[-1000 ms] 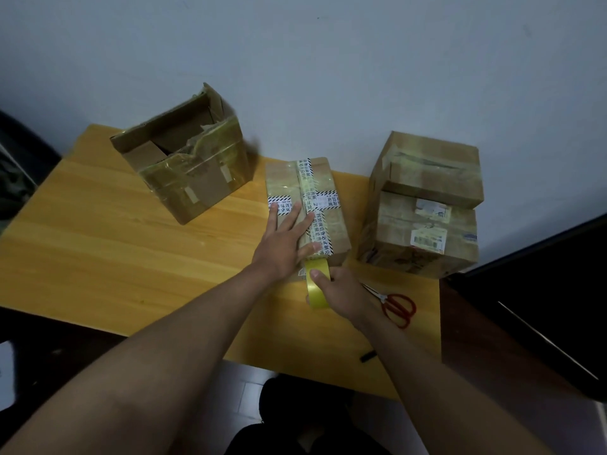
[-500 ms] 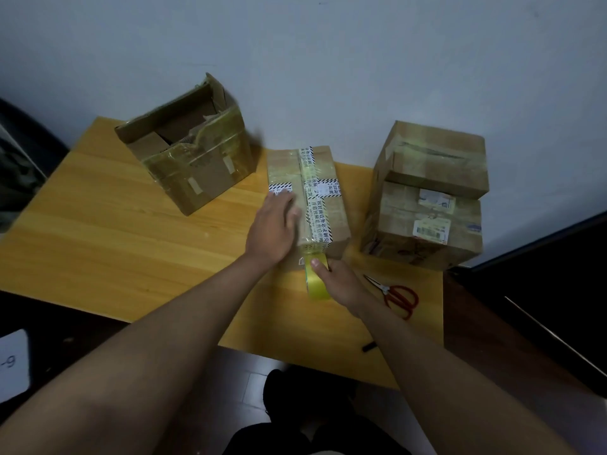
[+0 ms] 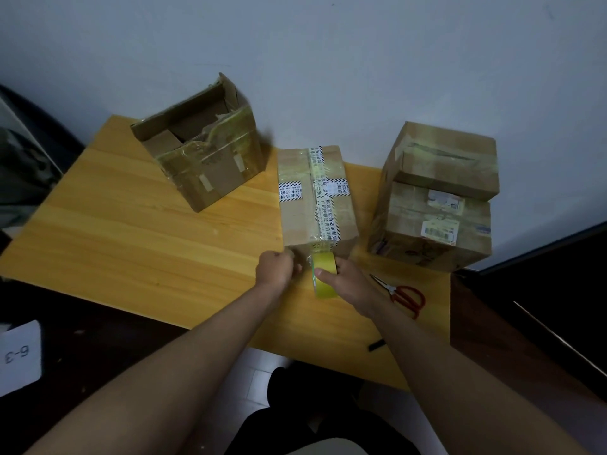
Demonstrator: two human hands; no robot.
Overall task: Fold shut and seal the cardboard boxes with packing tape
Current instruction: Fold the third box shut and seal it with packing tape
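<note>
Counter [image 3: 138, 231] showing honey-yellow wood grain. Tape roll [image 3: 323, 274] glowing yellow near front edge. Mid box [image 3: 315, 198]: brown w/ white labels, black-white hazard stripes. Scissors [image 3: 407, 295] showing red handles by right edge. Sign [image 3: 19, 353] reading "6-3", white.

Plain pale wall [image 3: 328, 44], yellow wooden table [image 3: 131, 231], dark floor [image 3: 492, 356], dim light

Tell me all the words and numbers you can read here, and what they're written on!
"6-3": on the white card at the left edge, seen upside down.
Black Chinese characters on the white striped tape across the middle box: too small to read surely.
Shipping labels on the lower stacked box: barcode and print too blurred to read.
The yellow tape roll shows no words.
</note>
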